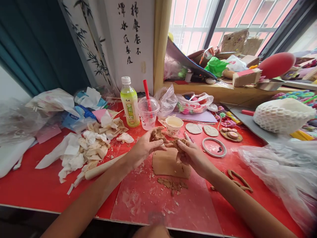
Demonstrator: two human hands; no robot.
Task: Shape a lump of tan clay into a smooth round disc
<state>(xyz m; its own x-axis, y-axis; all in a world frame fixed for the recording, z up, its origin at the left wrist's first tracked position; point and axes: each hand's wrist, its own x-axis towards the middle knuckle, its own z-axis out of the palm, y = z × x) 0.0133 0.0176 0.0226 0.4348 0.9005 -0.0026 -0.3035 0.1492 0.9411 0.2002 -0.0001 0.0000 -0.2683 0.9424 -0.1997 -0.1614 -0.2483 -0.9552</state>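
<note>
My left hand (150, 142) is closed on a lump of brown clay (158, 134) above the middle of the table. Close beside it, my right hand (187, 150) pinches a smaller piece of brown clay (175, 142) between thumb and fingers. Under both hands a flat slab of brown clay (163, 164) lies on a clear plastic sheet (158, 205). Clay scraps (170, 183) are scattered along the slab's near edge. Just beyond my fingers stands a paper cup (174, 124) of pale liquid. A pen-like tool (187, 136) lies partly hidden behind my right hand.
Crumpled tissues (92, 145) and a rolling pin (105, 166) lie to the left. A drink bottle (129, 102) and a plastic cup with a red straw (148, 114) stand behind. Rightward are a ring (214, 147), clay coils (239, 181) and plastic wrap (279, 172).
</note>
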